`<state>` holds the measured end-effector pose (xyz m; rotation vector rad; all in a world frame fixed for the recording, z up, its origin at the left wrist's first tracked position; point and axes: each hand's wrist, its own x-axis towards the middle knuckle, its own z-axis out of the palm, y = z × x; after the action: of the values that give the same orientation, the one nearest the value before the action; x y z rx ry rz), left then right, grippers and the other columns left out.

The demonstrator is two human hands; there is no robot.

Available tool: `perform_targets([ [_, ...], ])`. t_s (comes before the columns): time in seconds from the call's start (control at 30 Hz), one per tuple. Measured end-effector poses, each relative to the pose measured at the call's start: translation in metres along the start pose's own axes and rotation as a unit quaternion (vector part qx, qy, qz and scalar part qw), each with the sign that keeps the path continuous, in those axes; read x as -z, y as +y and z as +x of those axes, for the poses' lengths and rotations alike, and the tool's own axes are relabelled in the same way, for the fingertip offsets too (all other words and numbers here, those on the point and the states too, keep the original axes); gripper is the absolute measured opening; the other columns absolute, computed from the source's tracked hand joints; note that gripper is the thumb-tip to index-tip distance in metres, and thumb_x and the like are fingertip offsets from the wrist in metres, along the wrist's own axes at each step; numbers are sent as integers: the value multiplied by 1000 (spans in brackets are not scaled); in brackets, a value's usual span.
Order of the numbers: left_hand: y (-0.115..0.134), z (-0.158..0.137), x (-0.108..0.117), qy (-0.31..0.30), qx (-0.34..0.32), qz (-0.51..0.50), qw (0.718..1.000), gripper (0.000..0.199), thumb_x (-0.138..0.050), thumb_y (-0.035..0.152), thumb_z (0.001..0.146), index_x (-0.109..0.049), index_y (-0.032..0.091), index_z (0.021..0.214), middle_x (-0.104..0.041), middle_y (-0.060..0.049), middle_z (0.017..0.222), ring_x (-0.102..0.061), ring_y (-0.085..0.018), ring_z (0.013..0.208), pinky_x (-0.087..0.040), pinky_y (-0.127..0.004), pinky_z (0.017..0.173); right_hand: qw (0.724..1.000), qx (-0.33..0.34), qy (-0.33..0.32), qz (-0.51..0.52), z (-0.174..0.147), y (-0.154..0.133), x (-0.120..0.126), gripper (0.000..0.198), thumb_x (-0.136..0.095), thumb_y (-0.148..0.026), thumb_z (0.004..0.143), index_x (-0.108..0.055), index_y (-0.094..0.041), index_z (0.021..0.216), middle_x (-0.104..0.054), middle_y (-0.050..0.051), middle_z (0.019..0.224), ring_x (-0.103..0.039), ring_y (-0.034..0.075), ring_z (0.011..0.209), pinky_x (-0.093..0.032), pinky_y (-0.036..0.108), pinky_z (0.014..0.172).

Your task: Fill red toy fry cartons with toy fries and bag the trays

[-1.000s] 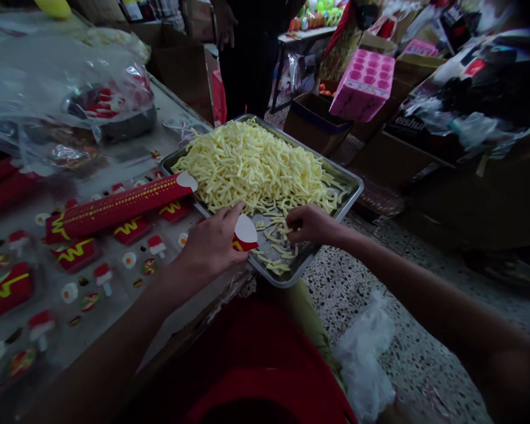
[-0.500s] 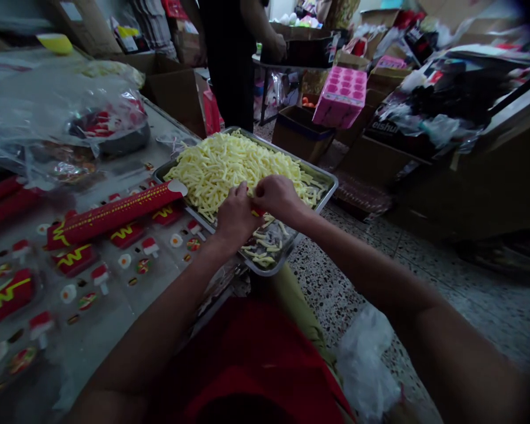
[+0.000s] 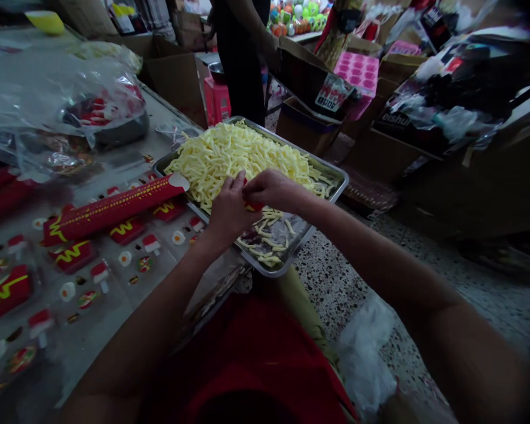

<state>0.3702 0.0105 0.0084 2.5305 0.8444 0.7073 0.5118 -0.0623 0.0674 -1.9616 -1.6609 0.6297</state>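
Note:
My left hand (image 3: 229,212) is closed around a small red fry box (image 3: 253,206) with a bit of yellow on it. At the box's top, the fingers of my right hand (image 3: 274,189) are bent together; what they pinch, if anything, is hidden. Both hands are over the near part of a metal tray (image 3: 270,272), which holds a heap of pale yellow toy-like fries (image 3: 242,150). Loose fries (image 3: 269,244) lie scattered at its near corner. A long nested stack of red fry boxes (image 3: 115,206) rests on the table, left of the tray.
Clear plastic packs (image 3: 128,288) with red fry boxes and small food pieces cover the table at left. Behind them lies a large plastic bag (image 3: 48,100). A co-worker in dark clothes (image 3: 242,59) holds a black carton (image 3: 309,76) beyond the tray. Cartons (image 3: 406,150) stand at right.
The co-worker's black carton has come nearer and tilted, now covering part of the pink box. My hands stay together at the red fry box, with the view shifted slightly.

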Motion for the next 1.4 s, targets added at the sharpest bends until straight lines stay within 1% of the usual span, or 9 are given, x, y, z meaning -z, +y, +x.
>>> perform_targets([
  [0.13, -29, -4, 7, -10, -7, -49, 999, 93, -90, 35, 70, -50, 14, 151, -62, -17, 143, -59, -35, 132, -47, -47, 117, 997, 28, 45, -56, -15, 38, 9, 27, -75, -22, 83, -83, -17, 108, -78, 5, 97, -63, 17, 82, -46, 30, 77],
  [0.23, -38, -7, 13, -27, -4, -67, 997, 95, -93, 36, 68, -52, 14, 150, -62, -17, 145, -60, -35, 133, -46, -47, 117, 971, 122, -46, -201, -25, 62, 1, 24, -76, -16, 84, -82, -21, 107, -78, 7, 111, -62, 22, 98, -43, 33, 85],
  [0.33, -37, -9, 19, -49, -24, -71, 996, 95, -93, 32, 68, -52, 13, 151, -62, -17, 147, -60, -33, 134, -46, -45, 117, 919, 192, -110, -325, -29, 68, -15, 11, -72, -18, 92, -80, -21, 98, -77, 8, 103, -57, 26, 105, -36, 37, 89],
  [0.43, -34, -11, 23, -51, -34, -61, 996, 96, -93, 34, 70, -49, 12, 154, -60, -17, 149, -58, -33, 137, -45, -45, 119, 898, 210, -118, -367, -29, 67, -28, 13, -68, -23, 98, -77, -20, 91, -76, 8, 94, -55, 26, 103, -31, 38, 89],
  [0.73, -21, -28, 46, -147, 18, 146, 978, 93, -89, 37, 76, -47, 13, 156, -62, -19, 143, -64, -37, 125, -56, -42, 100, 945, 103, -9, -310, -24, 65, -30, 16, -66, -12, 83, -80, -17, 88, -78, 7, 88, -57, 22, 86, -32, 34, 77],
  [0.9, -8, -18, 35, -187, -10, 102, 977, 85, -92, 40, 70, -57, 15, 143, -67, -16, 133, -68, -35, 116, -57, -42, 95, 929, 184, 36, -319, -20, 23, -10, 14, -66, -14, 84, -79, -19, 85, -76, 6, 87, -57, 22, 88, -32, 36, 80],
  [1.03, -4, -5, 18, -110, -25, -5, 994, 69, -88, 21, 63, -65, 16, 128, -72, -12, 124, -69, -31, 115, -55, -41, 101, 947, 191, 27, -255, -13, 1, -5, 18, -63, -13, 87, -81, -19, 87, -77, 4, 89, -59, 19, 85, -35, 33, 80],
  [1.17, -11, -5, 12, -15, -50, -93, 994, 80, -86, 20, 61, -61, 12, 137, -68, -15, 137, -65, -32, 126, -51, -44, 113, 988, 133, 51, -61, -8, 3, -7, 25, -64, -12, 85, -84, -19, 97, -77, -1, 86, -64, 15, 81, -41, 27, 77],
  [1.4, -16, -12, 2, 90, -52, -130, 986, 67, -84, 18, 59, -64, 16, 122, -71, -8, 117, -68, -30, 110, -56, -43, 102, 981, 106, 154, 45, 2, -11, -28, 11, -70, -13, 78, -78, -16, 85, -73, 0, 81, -64, 15, 79, -51, 27, 76],
])
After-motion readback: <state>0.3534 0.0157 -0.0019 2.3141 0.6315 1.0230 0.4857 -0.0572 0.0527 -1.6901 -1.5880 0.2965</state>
